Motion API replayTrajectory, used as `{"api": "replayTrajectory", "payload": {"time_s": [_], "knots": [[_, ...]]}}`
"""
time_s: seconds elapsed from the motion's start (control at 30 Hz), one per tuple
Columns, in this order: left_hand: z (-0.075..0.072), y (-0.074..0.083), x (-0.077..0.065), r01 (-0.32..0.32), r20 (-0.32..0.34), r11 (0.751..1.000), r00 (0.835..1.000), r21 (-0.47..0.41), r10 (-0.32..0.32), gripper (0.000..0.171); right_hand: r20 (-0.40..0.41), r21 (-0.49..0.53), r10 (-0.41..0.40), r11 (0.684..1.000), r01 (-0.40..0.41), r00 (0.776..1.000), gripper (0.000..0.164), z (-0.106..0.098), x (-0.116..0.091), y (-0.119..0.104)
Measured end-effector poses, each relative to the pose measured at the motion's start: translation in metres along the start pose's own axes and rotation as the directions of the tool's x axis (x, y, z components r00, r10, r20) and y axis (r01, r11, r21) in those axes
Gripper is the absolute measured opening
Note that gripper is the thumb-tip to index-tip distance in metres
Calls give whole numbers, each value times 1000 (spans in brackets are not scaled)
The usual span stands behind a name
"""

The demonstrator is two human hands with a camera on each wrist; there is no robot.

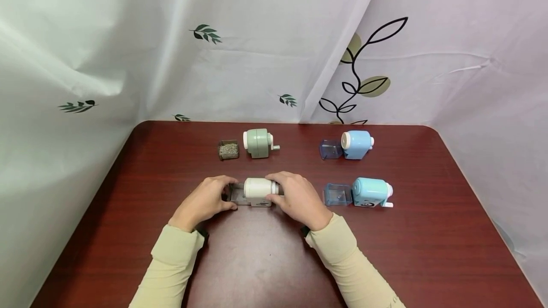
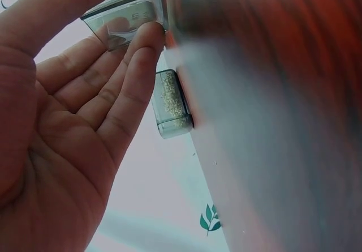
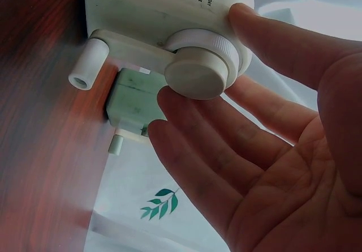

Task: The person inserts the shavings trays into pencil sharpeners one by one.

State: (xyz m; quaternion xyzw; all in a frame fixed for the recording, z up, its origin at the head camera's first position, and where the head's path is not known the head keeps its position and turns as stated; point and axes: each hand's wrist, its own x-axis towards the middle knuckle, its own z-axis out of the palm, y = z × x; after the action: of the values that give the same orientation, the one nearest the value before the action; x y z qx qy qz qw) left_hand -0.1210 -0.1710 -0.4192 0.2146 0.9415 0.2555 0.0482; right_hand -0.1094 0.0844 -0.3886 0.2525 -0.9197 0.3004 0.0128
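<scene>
A white crank pencil sharpener stands on the table in the middle of the head view. My right hand grips it at the crank end, thumb on the near side; its crank handle shows in the right wrist view. Just left of the body lies its clear shavings drawer, drawn out, its right end close against the sharpener. Between thumb and fingers, my left hand holds this drawer by its outer end. In the left wrist view the drawer is see-through, with fingertips at its wall.
Behind are a green sharpener and its drawer full of shavings. To the right stand a blue sharpener with its drawer, and nearer, a turquoise sharpener beside a blue drawer. A white curtain hangs behind the table.
</scene>
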Motion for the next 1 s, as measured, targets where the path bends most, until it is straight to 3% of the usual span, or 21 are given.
{"api": "replayTrajectory", "payload": {"time_s": [1.0], "knots": [[4,6,3,-24,-1,1000,1000,-6,24,56,-5,-16,-1,1000,1,1000,40,0,0,-2]]}}
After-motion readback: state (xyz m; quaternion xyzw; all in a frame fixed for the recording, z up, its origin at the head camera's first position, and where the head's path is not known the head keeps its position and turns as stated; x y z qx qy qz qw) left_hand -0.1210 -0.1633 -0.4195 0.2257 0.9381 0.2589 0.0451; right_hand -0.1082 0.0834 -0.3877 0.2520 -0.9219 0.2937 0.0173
